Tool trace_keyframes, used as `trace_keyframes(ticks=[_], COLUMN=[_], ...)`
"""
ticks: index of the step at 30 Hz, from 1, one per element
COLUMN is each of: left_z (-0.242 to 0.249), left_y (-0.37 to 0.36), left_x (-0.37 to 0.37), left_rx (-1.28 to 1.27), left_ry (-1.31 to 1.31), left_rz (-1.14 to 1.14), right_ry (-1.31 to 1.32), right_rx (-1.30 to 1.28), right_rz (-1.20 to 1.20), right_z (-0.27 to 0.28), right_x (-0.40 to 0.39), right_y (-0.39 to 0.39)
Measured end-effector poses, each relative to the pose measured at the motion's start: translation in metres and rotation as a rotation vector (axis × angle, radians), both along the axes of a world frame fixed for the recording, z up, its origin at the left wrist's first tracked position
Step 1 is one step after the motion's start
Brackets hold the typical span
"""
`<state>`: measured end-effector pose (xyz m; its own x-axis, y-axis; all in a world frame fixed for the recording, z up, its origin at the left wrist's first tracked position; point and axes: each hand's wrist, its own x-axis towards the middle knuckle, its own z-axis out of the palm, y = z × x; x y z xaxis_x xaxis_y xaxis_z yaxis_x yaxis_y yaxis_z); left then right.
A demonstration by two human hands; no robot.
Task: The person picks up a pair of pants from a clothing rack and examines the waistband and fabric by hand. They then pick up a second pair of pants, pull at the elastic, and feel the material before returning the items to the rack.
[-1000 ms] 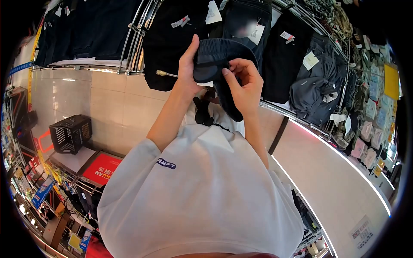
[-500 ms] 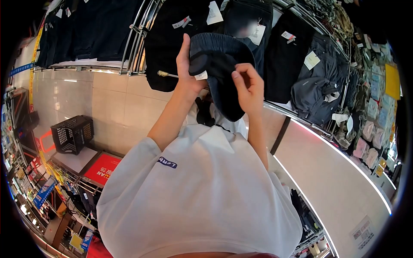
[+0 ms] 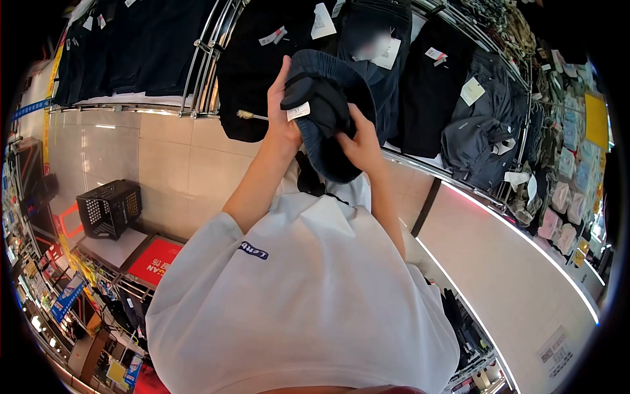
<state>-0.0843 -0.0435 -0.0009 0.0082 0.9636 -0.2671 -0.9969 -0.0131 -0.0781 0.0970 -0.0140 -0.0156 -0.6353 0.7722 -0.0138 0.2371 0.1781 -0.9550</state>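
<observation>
A dark sun hat [image 3: 364, 85] with a wide, finely pleated brim is between my hands, in front of my chest. Black fabric bunches at its middle, and a small white label [image 3: 298, 111] sticks out on the left. My left hand [image 3: 283, 118] supports the hat's left side, thumb pointing up along the edge and the other fingers hidden behind it. On the right, my right hand [image 3: 362, 143] grips the bunched black fabric with thumb and fingers.
Dark trousers [image 3: 438, 85] with white tags lie on a chrome rack [image 3: 476, 192] beyond the hat. A black perforated basket [image 3: 108, 210] stands at left near a red sign [image 3: 154, 260]. Packaged goods [image 3: 571, 164] hang at far right.
My right hand has moved left and down from the brim and now grips the black fabric in the middle. The hat has turned slightly, showing more of its label.
</observation>
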Motion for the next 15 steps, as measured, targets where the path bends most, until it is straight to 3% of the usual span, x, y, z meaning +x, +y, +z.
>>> trace_keyframes(ticks=[8, 12, 15], left_z=[-0.006, 0.006, -0.003], left_y=[0.003, 0.0, 0.0], left_x=[-0.022, -0.023, -0.021], left_rx=[-0.096, -0.063, -0.152], left_ry=[0.155, 0.289, 0.572], left_rz=[0.105, 0.007, 0.023], right_ry=[-0.111, 0.359, 0.625], right_rx=[-0.141, -0.545, -0.834], right_rz=[-0.111, -0.301, -0.453], right_z=[-0.007, -0.004, -0.001], right_x=[0.024, 0.026, 0.034], right_y=[0.019, 0.028, 0.035])
